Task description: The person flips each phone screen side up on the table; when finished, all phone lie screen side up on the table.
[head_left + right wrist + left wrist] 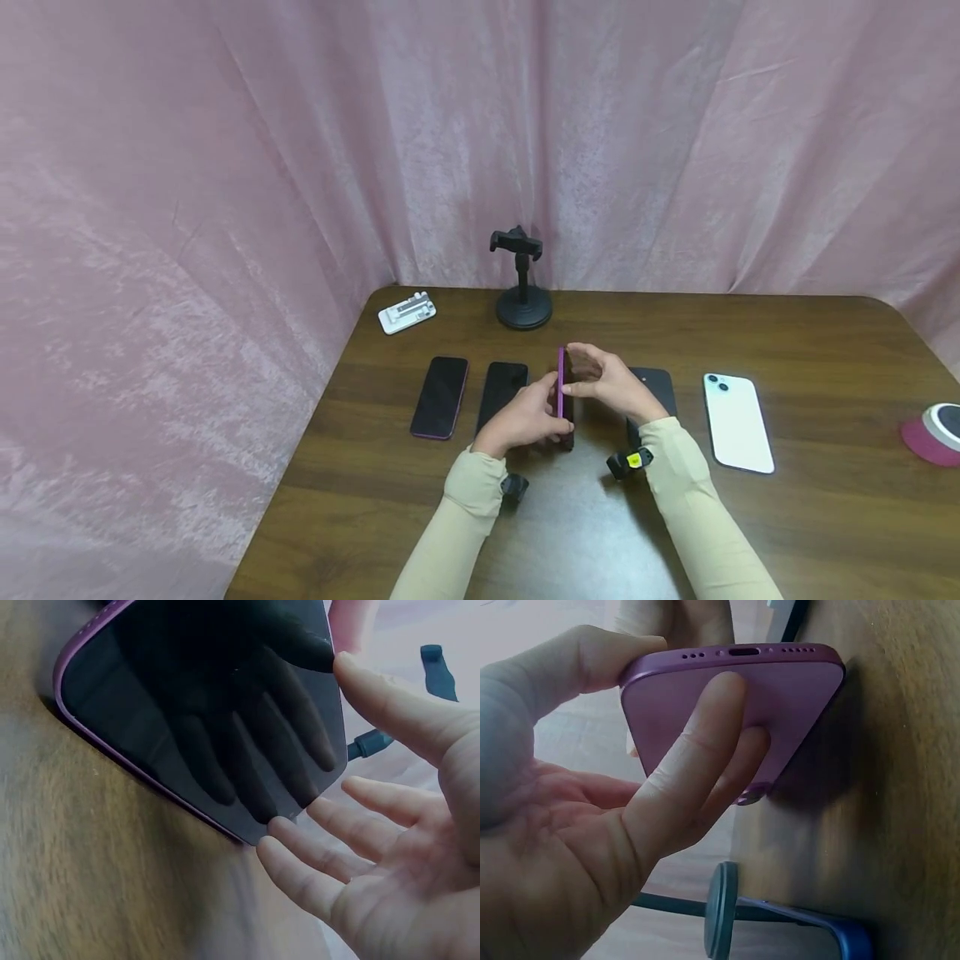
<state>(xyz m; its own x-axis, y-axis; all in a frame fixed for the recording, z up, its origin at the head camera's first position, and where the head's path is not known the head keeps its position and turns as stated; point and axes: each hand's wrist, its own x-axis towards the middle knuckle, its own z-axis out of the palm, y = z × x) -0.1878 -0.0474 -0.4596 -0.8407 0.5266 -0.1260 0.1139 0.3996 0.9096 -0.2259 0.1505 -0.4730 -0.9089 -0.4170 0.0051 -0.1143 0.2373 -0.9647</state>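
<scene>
A pink-purple phone [561, 383] stands on its long edge between the two hands. My left hand [527, 414] grips its lower end; in the left wrist view the thumb lies on the frame of the phone [795, 697] and the fingers of the left hand [652, 772] lie on its back. My right hand [611, 385] is at the far end; in the right wrist view the thumb touches the edge of the phone [187, 712], and the spread fingertips of the right hand [397, 802] are at its screen side corner, which mirrors the hand.
Two dark phones [440, 397] [502, 387] lie at left, a dark phone [654, 383] partly under the right arm, a white phone [738, 423] farther right. Behind are a black stand [523, 307] and a white device [407, 312]. A pink-and-white round object [930, 437] sits at far right.
</scene>
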